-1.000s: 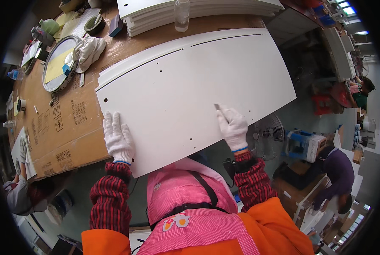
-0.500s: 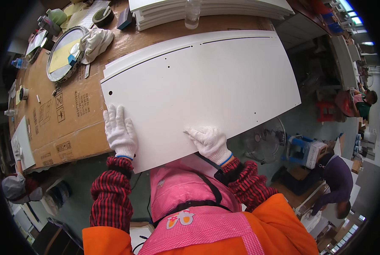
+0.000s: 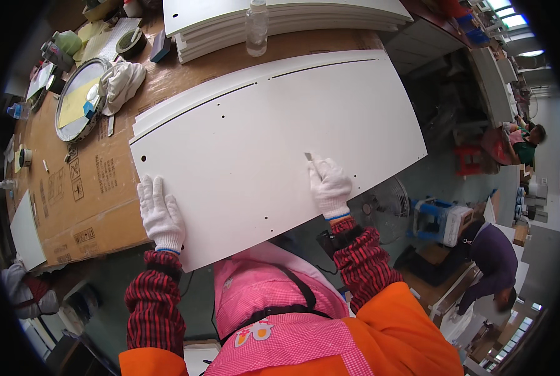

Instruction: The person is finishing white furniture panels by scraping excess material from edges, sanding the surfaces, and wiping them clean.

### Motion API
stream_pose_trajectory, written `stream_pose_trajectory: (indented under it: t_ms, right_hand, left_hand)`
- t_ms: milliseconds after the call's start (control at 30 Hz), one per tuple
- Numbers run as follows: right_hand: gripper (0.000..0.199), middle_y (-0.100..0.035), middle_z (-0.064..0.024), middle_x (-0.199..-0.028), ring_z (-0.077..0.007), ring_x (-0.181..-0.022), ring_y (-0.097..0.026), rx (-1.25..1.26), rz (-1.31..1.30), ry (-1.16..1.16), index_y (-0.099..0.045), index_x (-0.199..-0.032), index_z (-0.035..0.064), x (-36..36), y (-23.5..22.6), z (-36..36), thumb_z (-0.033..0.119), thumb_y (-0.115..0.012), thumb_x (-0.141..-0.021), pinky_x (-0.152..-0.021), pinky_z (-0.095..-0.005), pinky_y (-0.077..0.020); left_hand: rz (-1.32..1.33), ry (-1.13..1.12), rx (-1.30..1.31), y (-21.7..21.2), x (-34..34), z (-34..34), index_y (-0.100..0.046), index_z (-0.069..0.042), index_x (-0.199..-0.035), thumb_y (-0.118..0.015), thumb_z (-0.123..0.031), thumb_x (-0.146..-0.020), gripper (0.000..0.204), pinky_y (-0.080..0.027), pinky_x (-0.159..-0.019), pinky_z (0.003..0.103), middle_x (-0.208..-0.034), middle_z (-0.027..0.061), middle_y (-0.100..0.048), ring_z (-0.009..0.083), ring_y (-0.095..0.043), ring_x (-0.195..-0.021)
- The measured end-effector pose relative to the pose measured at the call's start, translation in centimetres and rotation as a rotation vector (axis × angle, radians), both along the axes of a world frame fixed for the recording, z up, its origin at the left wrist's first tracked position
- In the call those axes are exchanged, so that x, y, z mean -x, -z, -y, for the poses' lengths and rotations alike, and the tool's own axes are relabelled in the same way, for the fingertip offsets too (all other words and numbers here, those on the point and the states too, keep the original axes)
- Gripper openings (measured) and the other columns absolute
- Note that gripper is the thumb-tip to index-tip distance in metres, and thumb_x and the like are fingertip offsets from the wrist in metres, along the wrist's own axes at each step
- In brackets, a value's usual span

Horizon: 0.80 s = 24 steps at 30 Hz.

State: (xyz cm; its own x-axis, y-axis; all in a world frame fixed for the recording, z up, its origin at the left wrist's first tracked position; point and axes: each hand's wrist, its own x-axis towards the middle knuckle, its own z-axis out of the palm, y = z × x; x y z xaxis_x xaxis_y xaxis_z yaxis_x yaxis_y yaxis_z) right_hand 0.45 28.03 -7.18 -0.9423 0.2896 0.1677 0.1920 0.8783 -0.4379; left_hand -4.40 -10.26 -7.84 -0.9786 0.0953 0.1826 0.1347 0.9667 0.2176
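Note:
A large white panel (image 3: 255, 144) with a dark groove along its far edge and several small holes lies in front of me, on top of another white panel. My left hand (image 3: 161, 214), in a white knit glove, rests flat on its near left part with the fingers stretched out. Over the panel's right half, my gloved right hand (image 3: 330, 187) is closed around a small scraper (image 3: 308, 156). Its narrow grey tip sticks out past the fingers, at or just above the white surface. The fingers hide the rest of the tool.
Beyond the panel stand a stack of white boards (image 3: 286, 25) and a clear bottle (image 3: 256, 31). On the cardboard-covered table (image 3: 98, 207) at left are a round lid (image 3: 67, 128), a cloth (image 3: 122, 84) and tape (image 3: 131, 42). A fan (image 3: 386, 210) and co-workers are to the right.
My right hand has moved away from me and slightly right over the panel, carrying the scraper. It has uncovered two holes near the close edge. My left hand stays flat on the panel.

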Motion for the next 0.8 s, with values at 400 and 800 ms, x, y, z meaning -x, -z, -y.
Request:
stream_pose_trajectory:
  t_ms: [400,800]
  right_hand:
    - [0.031,-0.066,-0.0100,-0.087,-0.0285,-0.079,-0.067,0.234,-0.046,-0.612,-0.070,-0.120,0.0149,0.7,0.2,17.3,0.018,-0.066,-0.089,-0.066,-0.0414,-0.0535]
    - [0.033,-0.073,-0.0179,-0.107,-0.0367,-0.092,-0.071,-0.184,0.182,0.641,-0.072,-0.122,0.0089,5.2,1.0,-17.6,0.027,-0.061,-0.097,-0.079,-0.0433,-0.0569]
  left_hand:
    - [-0.004,0.004,0.086,-0.5,0.5,-0.6,-0.048,-0.011,-0.149,-0.055,-0.022,-0.097,0.053,-0.021,-0.124,0.051,-0.160,0.0165,-0.039,0.0362,-0.032,-0.150]
    - [0.011,-0.028,0.020,-0.7,0.2,-0.2,-0.047,-0.010,-0.150,-0.054,-0.020,-0.097,0.054,-0.025,-0.123,0.051,-0.160,0.0169,-0.038,0.0384,-0.033,-0.148]
